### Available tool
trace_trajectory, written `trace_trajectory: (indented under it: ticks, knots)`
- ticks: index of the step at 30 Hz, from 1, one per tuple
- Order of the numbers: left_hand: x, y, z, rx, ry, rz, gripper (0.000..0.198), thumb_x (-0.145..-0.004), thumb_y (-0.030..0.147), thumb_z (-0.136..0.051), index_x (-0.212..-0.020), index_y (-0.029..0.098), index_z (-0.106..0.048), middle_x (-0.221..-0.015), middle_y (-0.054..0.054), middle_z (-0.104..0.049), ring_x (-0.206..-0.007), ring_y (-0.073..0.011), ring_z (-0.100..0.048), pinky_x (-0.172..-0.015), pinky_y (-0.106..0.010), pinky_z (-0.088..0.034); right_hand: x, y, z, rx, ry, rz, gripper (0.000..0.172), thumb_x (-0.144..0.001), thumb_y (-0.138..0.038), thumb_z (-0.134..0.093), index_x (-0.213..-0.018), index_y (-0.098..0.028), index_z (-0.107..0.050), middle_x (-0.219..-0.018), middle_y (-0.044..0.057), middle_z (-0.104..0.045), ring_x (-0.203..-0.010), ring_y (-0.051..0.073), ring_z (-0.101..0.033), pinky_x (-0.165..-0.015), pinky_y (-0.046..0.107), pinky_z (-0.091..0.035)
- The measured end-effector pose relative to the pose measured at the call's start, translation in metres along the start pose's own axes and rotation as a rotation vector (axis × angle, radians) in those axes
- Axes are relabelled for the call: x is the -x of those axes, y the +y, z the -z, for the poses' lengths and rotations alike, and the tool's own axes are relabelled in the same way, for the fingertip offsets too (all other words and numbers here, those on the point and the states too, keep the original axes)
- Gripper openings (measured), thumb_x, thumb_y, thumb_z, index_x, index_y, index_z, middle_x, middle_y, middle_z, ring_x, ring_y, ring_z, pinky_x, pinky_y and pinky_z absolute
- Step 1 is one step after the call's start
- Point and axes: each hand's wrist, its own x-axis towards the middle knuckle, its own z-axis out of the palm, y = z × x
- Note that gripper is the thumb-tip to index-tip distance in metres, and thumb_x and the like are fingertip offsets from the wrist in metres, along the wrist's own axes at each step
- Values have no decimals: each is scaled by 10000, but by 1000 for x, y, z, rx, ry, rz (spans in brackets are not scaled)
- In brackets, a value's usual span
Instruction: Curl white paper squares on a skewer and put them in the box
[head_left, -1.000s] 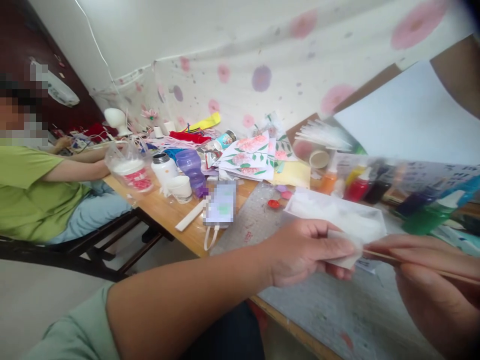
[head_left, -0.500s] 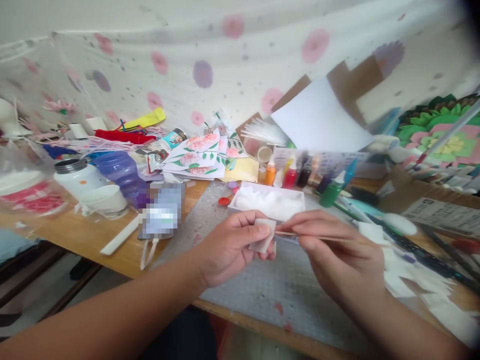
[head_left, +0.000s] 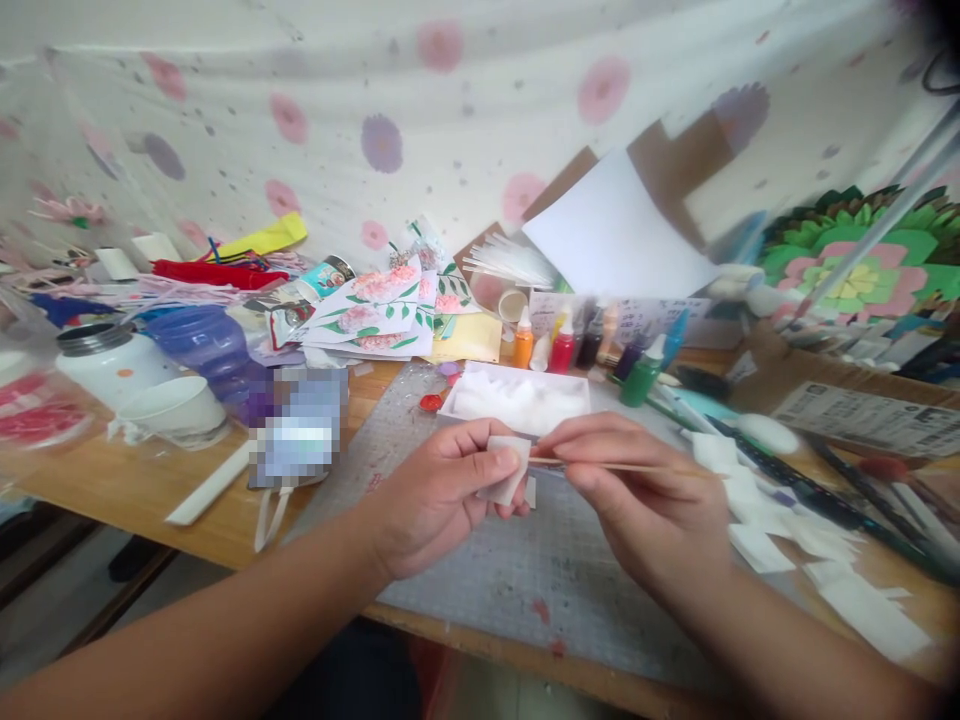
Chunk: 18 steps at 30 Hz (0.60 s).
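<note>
Left hand (head_left: 442, 495) pinches small white square (head_left: 500, 486); right hand (head_left: 656, 490) grips thin wooden stick (head_left: 626, 466), tip by square's edge. White box (head_left: 576, 384) of fluff (head_left: 517, 402) just beyond, on grey mat (head_left: 480, 590).

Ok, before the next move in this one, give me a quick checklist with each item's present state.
1. Left hand gripping the white square: ok, it is pinched under the thumb.
2. Right hand holding the stick: ok, between thumb and fingers.
3. Stick tip touching the square: cannot tell; it is at the square's edge, but contact is unclear.
4. Box open, with white fluff inside: ok, just beyond the hands.
5. Loose white pieces neatly stacked: not ok, they lie scattered at the right.
</note>
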Motion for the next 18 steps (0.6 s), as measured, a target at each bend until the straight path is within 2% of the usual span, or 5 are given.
trace_trajectory:
  ticks: [7, 15, 16, 18]
  knots:
    - [-1, -1, -1, -83, 23, -31, 167, -854, 273, -679, -772, 141, -617, -617, 23, -581, -617, -101, -496, -684, -261, -380, -2, -1, 1, 63, -6, 52, 236, -807, -13, -676, -932, -200, -745, -886, 37, -759, -863, 147, -714, -793, 265, -576]
    - [-1, 1, -5, -212, 60, -37, 211, -832, 314, -667, -723, 156, -580, -612, 26, -542, -619, -114, -478, -659, -266, -362, -1, -1, 1, 146, -20, 96, 212, -822, -22, -670, -934, -192, -732, -878, 40, -755, -870, 139, -709, -801, 249, -570]
    - [-2, 1, -5, -263, 91, -41, 202, -830, 324, -664, -745, 159, -584, -633, 25, -545, -632, -118, -483, -658, -267, -366, -1, -1, 1, 159, -21, 102, 208, -823, -24, -671, -933, -190, -731, -877, 40, -755, -870, 138, -708, -799, 247, -570]
    - [-2, 1, -3, -390, 225, -116, 178, -817, 330, -669, -814, 175, -580, -698, 28, -557, -663, -123, -492, -652, -261, -374, 0, -1, 1, 188, -14, 105, 202, -823, -27, -672, -928, -189, -730, -881, 38, -754, -870, 135, -706, -797, 244, -569]
